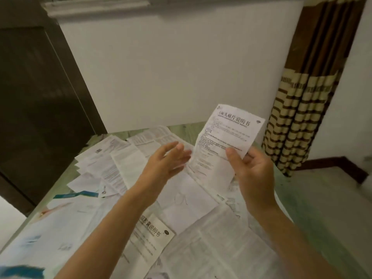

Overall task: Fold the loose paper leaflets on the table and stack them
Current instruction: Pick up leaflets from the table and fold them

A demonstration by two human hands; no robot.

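Observation:
My right hand (254,174) holds a white printed leaflet (223,135) upright above the table, thumb pressed on its lower right part. The sheet is unfolded, its heading at the top and its lower end hanging down. My left hand (165,161) hovers just left of the leaflet with fingers straight and spread, holding nothing; its fingertips are close to the sheet's left edge. Several loose leaflets (112,170) lie flat and overlapping across the table (314,208), including a large one with bold print (153,236) under my left forearm.
The greenish table top shows bare along its right side. A white wall stands behind the table's far edge. A dark door (38,109) is at the left and a brown striped curtain (298,117) hangs at the right, with floor (342,198) beyond.

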